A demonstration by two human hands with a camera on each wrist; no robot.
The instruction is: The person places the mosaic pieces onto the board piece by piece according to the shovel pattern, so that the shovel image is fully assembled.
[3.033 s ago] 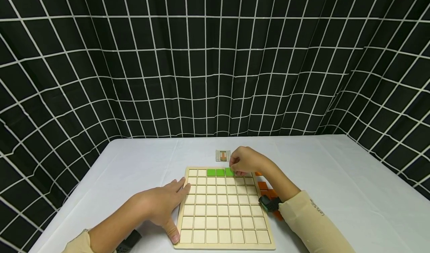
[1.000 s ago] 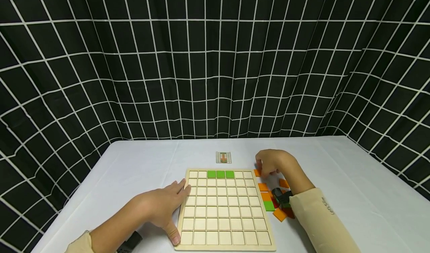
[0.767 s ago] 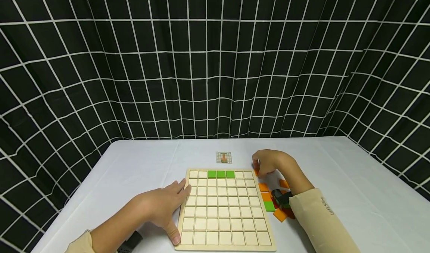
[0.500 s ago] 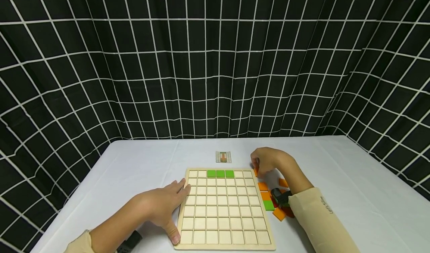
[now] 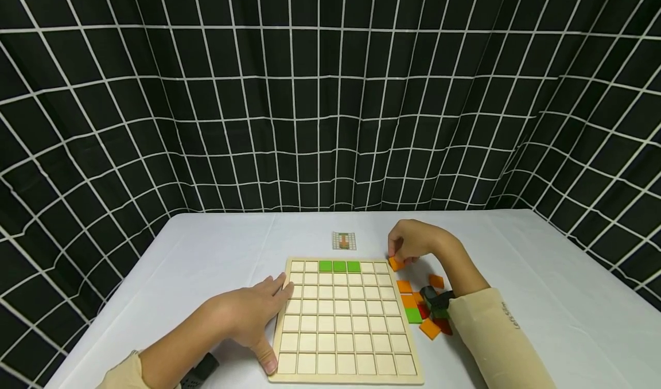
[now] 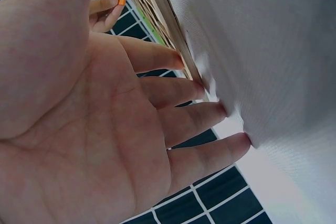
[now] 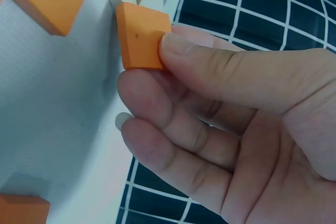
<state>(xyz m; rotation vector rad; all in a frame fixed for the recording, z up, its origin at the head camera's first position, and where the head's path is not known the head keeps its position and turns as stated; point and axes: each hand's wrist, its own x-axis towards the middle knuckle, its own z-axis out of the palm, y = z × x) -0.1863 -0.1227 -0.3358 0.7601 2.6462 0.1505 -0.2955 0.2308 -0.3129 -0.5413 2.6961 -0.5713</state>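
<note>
Right hand [image 5: 417, 241] pinches an orange tile [image 7: 142, 38]; spread left hand [image 5: 252, 315] seemingly touches the board [image 5: 343, 324]

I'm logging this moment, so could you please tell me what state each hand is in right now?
Left hand: open, touching the left edge of the wooden board.
Right hand: closed, pinching an orange tile.

Diffuse light evenly brightens the white tablecloth [image 5: 222, 257]; soft shadow lies beside the right sleeve [image 5: 496, 343]. The left wrist view appears dimmer.
</note>
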